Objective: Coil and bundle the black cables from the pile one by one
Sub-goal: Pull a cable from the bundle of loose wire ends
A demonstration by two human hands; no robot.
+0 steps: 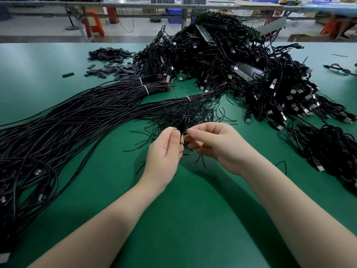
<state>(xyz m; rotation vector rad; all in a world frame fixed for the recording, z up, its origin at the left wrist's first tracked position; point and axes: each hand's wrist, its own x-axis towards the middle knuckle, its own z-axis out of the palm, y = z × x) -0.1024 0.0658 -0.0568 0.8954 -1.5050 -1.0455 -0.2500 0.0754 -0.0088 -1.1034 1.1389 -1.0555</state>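
Middle of frame, above green table [193, 219]: small coiled black cable [182, 125] held up between both hands. Looks light, thin, bendy, springy; best pinched at coil middle so loops stay. Left hand [164, 151] fingers curled, pinching coil. Right hand [212, 144] fingers curled, pinching thin black tie beside coil. Big cable pile [222, 64] upper right.

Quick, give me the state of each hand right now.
Left hand: fingers curled, pinching the small black cable bundle.
Right hand: fingers curled, pinching the same bundle from the other side.
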